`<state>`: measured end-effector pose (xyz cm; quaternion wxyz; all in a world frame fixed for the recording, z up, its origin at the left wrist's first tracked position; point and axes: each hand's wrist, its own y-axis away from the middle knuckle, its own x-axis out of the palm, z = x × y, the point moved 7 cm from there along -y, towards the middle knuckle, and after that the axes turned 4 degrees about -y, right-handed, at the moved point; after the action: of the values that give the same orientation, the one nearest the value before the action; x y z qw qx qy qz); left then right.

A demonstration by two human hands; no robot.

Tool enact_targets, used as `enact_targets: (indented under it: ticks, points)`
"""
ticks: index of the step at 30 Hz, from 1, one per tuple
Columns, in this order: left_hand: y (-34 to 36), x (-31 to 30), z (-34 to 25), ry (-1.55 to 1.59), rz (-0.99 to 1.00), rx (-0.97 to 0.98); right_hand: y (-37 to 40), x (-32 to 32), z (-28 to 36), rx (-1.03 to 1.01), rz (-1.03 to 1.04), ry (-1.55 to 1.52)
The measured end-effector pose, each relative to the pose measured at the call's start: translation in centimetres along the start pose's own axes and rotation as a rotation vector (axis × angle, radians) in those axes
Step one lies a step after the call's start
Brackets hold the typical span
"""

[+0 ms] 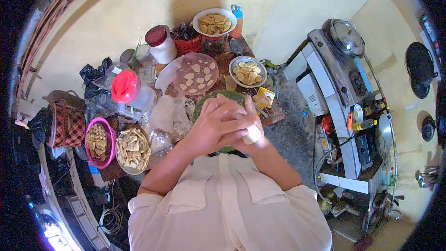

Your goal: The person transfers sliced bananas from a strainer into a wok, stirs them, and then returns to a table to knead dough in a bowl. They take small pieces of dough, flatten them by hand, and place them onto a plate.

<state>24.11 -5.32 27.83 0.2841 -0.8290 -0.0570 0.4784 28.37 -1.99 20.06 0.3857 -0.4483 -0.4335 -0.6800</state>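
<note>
My left hand (218, 117) and my right hand (256, 145) are together in front of my chest. The left fingers lie stretched across the right hand. A pale round piece (251, 135), like dough, rests against the right palm beside the left fingertips. Whether more lies between the palms is hidden. Under the hands shows a green round surface (199, 109), mostly covered. Just beyond it stands a round tray (177, 78) with several flat pale pieces spread on it. A metal bowl (231, 71) behind the right hand holds more round pale pieces.
At left are a pink basket (113, 151) and a plate of pale strips (121, 161). A red-lidded pitcher (125, 86), a jar (163, 52) and a white bowl of slices (195, 25) line the table's back. A gas stove (331, 65) stands at right.
</note>
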Motion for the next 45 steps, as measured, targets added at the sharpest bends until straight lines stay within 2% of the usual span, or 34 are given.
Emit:
enact_targets:
  ticks: [2, 5, 8, 11, 14, 17, 23, 26, 29, 32, 35, 38, 39, 42, 45]
  points:
    - [0.6, 0.0, 0.1, 0.078, -0.043, 0.017, 0.0, -0.6, -0.2, 0.029, 0.01, -0.014]
    - [0.7, 0.1, 0.4, 0.166, -0.057, -0.107, 0.0, -0.5, -0.1, -0.019, -0.123, 0.115]
    - [1.0, 0.0, 0.3, 0.207, -0.08, -0.183, -1.0, -2.3, -0.5, 0.0, -0.082, -0.111]
    - [1.6, 0.2, 0.1, 0.096, -0.158, -0.152, -0.9, -2.2, 0.3, -0.054, -0.125, 0.007]
    - [2.9, 0.9, 0.2, 0.133, -0.171, -0.155, -1.2, -2.9, 0.5, -0.148, -0.184, 0.055]
    - [2.6, 0.5, 0.6, 0.23, -0.192, -0.271, -0.8, -2.0, 0.5, -0.161, -0.261, 0.119]
    - [3.6, 2.1, 1.9, 0.667, 0.051, -0.639, -1.3, -3.1, 1.2, -0.259, -0.344, 0.215]
    - [4.4, 3.5, 2.6, 0.887, 0.109, -0.713, -1.4, -3.3, 1.5, -0.314, -0.274, 0.28]
    - [4.6, 4.1, 2.9, 1.114, -0.09, -0.625, -2.0, -3.4, 2.1, -0.344, -0.093, 0.319]
    - [5.4, 5.2, 3.8, 1.27, -0.067, -0.817, -2.3, -5.1, 3.5, -0.412, -0.144, 0.256]
    - [6.9, 6.0, 5.8, 1.272, -0.189, -0.924, -1.9, -5.3, 4.3, -0.346, -0.14, 0.523]
    - [7.1, 5.1, 6.6, 1.086, -0.143, -0.953, -0.5, -4.7, 3.4, -0.124, -0.216, 0.739]
    - [7.2, 5.0, 6.7, 1.09, -0.15, -0.95, -0.5, -5.0, 3.5, -0.112, -0.205, 0.804]
    - [7.5, 5.2, 7.2, 1.083, -0.148, -0.967, -0.2, -4.6, 3.6, -0.186, -0.234, 0.963]
    - [7.7, 5.5, 7.6, 1.037, -0.112, -1.014, -0.5, -5.2, 4.0, -0.263, -0.227, 0.979]
